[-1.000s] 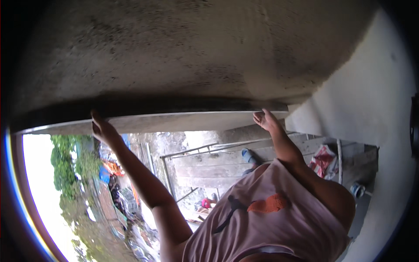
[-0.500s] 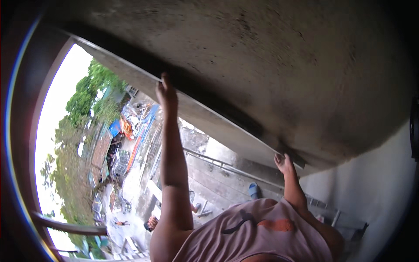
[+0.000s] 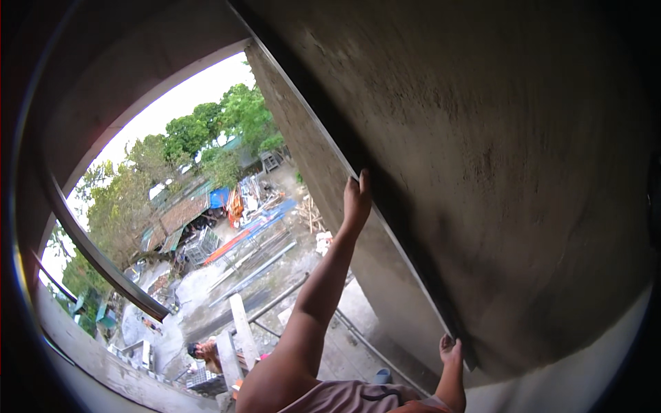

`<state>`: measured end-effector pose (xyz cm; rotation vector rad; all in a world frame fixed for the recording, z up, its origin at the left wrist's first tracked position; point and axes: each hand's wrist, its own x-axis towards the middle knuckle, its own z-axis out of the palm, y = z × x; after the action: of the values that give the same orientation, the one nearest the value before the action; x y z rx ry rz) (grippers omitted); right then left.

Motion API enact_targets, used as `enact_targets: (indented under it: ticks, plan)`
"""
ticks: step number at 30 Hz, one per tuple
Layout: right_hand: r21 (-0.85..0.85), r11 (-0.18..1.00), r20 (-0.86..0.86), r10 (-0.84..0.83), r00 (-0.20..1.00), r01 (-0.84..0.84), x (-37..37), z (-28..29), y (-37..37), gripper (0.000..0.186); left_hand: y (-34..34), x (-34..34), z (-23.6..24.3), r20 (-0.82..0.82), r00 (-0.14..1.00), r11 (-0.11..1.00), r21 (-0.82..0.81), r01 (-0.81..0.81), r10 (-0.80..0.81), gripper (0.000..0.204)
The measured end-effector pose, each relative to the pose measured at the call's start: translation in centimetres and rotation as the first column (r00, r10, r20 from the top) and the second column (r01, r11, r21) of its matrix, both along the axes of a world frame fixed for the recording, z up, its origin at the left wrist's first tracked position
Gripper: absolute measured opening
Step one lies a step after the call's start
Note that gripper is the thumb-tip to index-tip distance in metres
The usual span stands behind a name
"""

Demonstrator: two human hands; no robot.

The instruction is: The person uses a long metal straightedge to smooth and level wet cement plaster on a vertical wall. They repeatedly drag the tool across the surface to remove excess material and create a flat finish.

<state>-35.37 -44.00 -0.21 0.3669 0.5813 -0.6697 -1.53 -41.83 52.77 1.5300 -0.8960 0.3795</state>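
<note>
My left hand grips a long, straight metal bar that runs diagonally along the edge of a rough grey plastered surface. Further down the same bar, toward the lower right, my right hand is closed on it, with its thumb raised along the edge. The bar casts a dark shadow on the plaster beside it. Both my bare arms reach up from the lower edge.
An opening at left shows trees, a sheet roof and a yard with piled materials. A curved-looking rail crosses it. Below are metal tubes, a blue slipper and another person.
The view has rotated, so the bar now stands steeply diagonal instead of nearly level. Both my hands still hold it; more of the yard and trees shows.
</note>
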Motion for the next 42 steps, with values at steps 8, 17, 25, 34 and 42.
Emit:
enact_targets:
  ticks: [8,17,25,34,42]
  plan:
    - [-0.039,0.984,0.176,-0.164,0.971,0.173,0.3,-0.5,-0.8,0.035,-0.8,-1.1,2.2,0.375,0.907,0.975,0.032,-0.219,0.192,0.038]
    - [-0.055,0.985,0.023,-0.16,0.987,0.161,-1.4,8.3,0.2,0.036,-2.9,12.8,8.0,0.218,0.963,0.982,0.071,-0.176,0.157,0.055]
    - [-0.164,0.963,-0.06,-0.227,0.972,0.215,-3.3,16.9,2.0,0.03,-2.0,16.5,16.9,-0.029,1.0,0.996,-0.084,-0.011,0.009,0.062]
    - [-0.253,0.923,-0.104,-0.325,0.94,0.291,-5.9,21.4,2.1,0.031,-2.5,20.6,21.8,0.067,0.995,0.994,-0.073,0.083,-0.079,0.054]
    - [-0.282,0.899,-0.084,-0.37,0.925,0.335,-7.3,22.3,2.6,0.039,-1.8,17.4,21.0,0.191,0.965,0.984,0.028,0.175,-0.177,0.044]
